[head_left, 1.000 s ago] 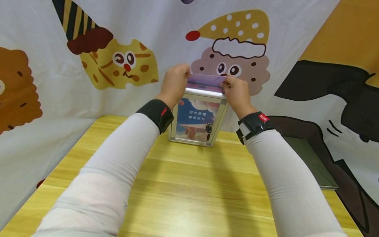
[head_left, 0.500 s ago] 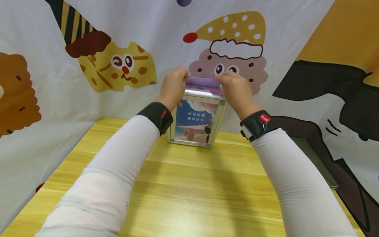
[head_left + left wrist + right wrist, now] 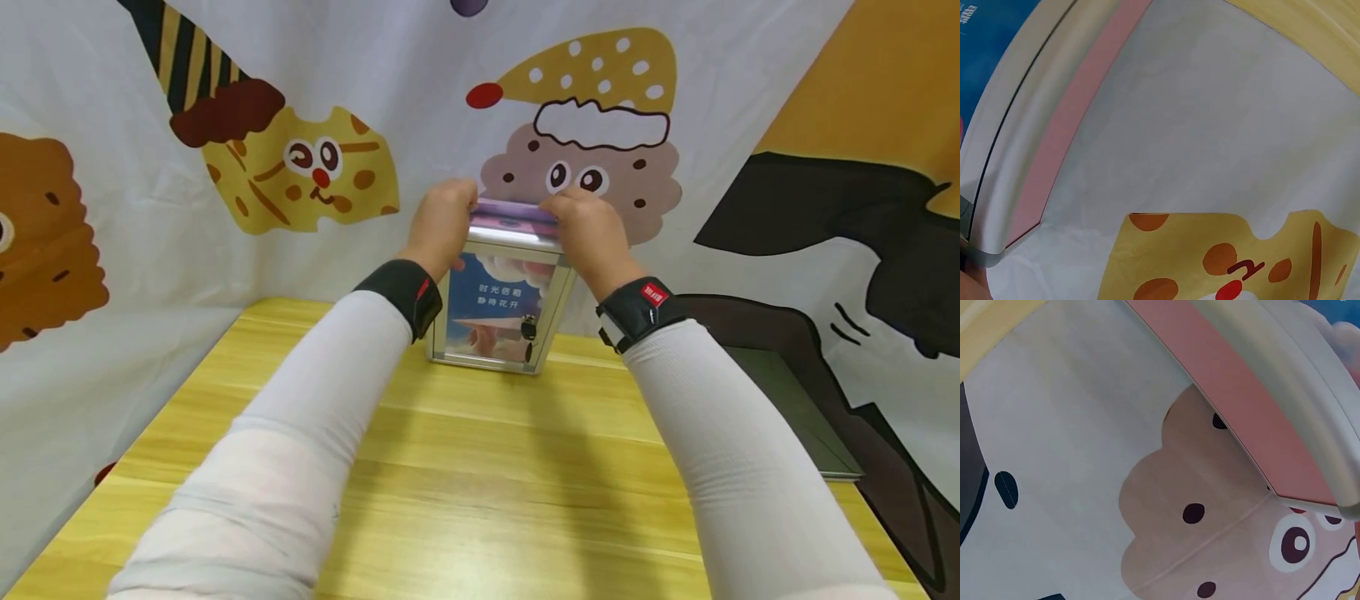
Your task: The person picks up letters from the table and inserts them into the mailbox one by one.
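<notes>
A small silver-framed letterbox point(image 3: 491, 312) stands at the back of the table, with a blue picture door. A key hangs at its lock point(image 3: 528, 329). A purple envelope point(image 3: 517, 207) shows as a narrow strip above the pink box top. My left hand point(image 3: 441, 225) pinches its left end, a fingertip low beside the box. On the other end, my right hand point(image 3: 596, 237) grips with bent fingers; the fingertips are partly hidden. Both wrist views show mainly the box's rounded edge point(image 3: 1019, 144) and pink side point(image 3: 1241, 412).
A dark green stack of flat, envelope-like pieces point(image 3: 787, 408) lies at the table's right edge. Behind the box hangs a white cloth point(image 3: 420, 75) printed with cartoon food. Bare wood of the table point(image 3: 480, 500) stretches in front of the box.
The purple envelope has sunk, so a narrower strip of it shows. My right hand has shifted its grip inward along the strip. The left hand stays at its end; the box stands still.
</notes>
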The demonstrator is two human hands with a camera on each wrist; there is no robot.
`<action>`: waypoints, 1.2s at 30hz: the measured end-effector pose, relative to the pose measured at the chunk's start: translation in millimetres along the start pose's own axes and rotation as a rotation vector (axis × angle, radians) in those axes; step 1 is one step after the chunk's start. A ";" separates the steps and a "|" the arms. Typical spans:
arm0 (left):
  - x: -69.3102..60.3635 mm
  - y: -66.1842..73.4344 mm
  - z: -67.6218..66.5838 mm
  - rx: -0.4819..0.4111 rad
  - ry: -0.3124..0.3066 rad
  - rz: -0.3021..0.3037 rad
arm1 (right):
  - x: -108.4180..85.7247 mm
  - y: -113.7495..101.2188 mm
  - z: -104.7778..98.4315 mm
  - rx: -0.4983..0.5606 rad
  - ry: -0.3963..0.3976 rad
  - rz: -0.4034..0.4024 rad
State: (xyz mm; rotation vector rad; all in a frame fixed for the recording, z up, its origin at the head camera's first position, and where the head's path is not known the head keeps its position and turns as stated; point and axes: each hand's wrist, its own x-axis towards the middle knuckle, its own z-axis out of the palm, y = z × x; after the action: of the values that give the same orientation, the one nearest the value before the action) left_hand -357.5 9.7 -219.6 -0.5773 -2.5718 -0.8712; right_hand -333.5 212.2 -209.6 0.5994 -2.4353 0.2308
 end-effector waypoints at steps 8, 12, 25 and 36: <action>1.5 -0.1 -2.2 0.180 -0.066 0.034 | -1.2 -3.8 3.0 -0.024 -0.055 0.043; 1.0 1.1 -2.6 0.208 -0.085 0.047 | -1.8 -4.6 3.4 -0.041 -0.067 0.054; 5.8 4.3 -1.8 0.290 -0.133 0.074 | -1.9 -7.2 2.5 -0.104 -0.152 0.063; -0.7 -1.3 7.6 0.212 -0.082 0.029 | -6.6 -6.8 15.3 -0.060 -0.137 0.138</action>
State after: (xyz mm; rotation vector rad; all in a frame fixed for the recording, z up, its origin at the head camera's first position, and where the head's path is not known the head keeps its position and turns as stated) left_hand -359.1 13.4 -226.2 -0.5961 -2.6775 -0.5670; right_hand -333.6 204.0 -225.6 0.4339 -2.6092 0.1777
